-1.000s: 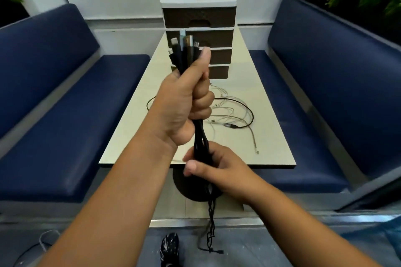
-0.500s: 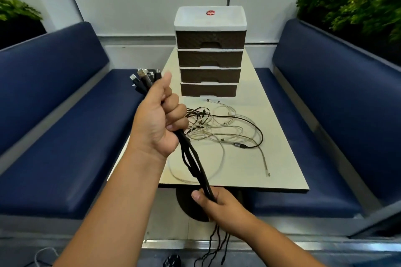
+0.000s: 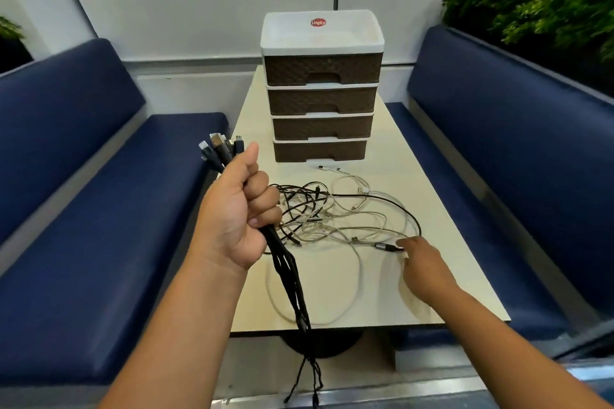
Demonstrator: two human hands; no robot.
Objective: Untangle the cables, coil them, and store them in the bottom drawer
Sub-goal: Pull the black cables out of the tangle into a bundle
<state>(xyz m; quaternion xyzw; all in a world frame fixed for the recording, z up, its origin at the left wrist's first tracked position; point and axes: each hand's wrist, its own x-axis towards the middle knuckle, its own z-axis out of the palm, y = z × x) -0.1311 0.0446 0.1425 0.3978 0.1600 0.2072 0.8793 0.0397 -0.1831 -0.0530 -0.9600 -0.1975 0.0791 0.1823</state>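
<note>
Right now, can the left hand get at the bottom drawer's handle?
Probably not: the left hand is shut on the black cable bundle. The bottom drawer itself is closed, its front unobstructed.

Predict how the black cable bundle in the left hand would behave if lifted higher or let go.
The black cable bundle is probably floppy: below the left hand it droops past the table edge. It is likely light, since one fist holds it. Released, the strands would probably splay and slide off, as their loose ends already spread apart near the floor.
</note>
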